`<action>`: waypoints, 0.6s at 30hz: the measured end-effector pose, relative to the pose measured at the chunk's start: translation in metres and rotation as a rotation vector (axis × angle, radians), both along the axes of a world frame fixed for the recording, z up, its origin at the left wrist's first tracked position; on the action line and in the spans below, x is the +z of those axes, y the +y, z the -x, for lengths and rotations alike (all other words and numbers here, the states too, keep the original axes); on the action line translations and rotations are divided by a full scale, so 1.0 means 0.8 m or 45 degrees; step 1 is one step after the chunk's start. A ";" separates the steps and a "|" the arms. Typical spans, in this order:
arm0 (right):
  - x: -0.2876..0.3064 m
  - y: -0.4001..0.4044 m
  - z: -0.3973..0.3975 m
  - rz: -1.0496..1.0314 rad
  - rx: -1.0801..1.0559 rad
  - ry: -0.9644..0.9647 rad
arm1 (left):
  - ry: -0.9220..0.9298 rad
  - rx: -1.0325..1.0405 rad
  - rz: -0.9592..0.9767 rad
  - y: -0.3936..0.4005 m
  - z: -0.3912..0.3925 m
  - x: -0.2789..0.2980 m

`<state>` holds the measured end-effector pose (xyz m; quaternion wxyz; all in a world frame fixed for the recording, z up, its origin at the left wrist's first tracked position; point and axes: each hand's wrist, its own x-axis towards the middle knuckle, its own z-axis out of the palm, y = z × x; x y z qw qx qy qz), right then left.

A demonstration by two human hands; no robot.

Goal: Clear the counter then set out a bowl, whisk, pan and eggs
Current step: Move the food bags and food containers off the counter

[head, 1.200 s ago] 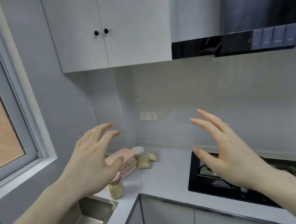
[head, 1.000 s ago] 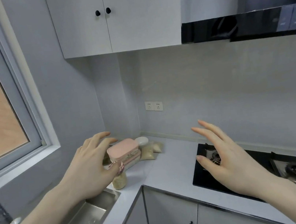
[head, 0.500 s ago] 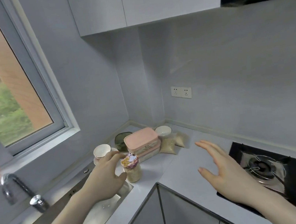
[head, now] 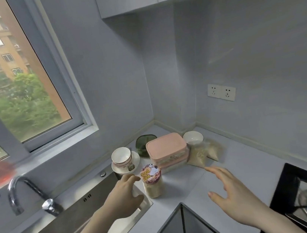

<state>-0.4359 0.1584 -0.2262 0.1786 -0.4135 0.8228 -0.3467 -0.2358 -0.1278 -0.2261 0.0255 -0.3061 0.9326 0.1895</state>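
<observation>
I bring my left hand (head: pixel 124 197) close to the jar (head: pixel 152 180) in the lower middle of the frame; its fingers are loosely curved and a little apart, they hold nothing, and I cannot tell if the thumb already touches the glass. My right hand (head: pixel 233 194) hovers lower right of the jar, fingers straight and spread, clamped on nothing, I think ready to take the next object. The counter (head: pixel 241 161) is not yet cleared: in the middle, near the wall corner, stand stacked pink boxes (head: pixel 167 151), a green container (head: pixel 144 140), a cup on a saucer (head: pixel 123 159), a white bowl (head: pixel 193 138) and small grain bags (head: pixel 204 152), all packed close together. The bowl stands behind the bags, touching them. The jar stands in front, near the sink (head: pixel 94 203), so I judge it is the easiest to remove first. Whisk, pan and eggs are not in view.
</observation>
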 end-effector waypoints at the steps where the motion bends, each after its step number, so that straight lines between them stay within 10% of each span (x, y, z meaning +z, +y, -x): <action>1: -0.007 -0.013 0.010 -0.015 -0.005 -0.013 | -0.007 0.003 -0.015 -0.012 0.013 -0.007; 18: -0.133 -0.186 0.172 -0.332 -0.311 -0.231 | -0.305 -0.107 -0.237 -0.148 0.181 -0.162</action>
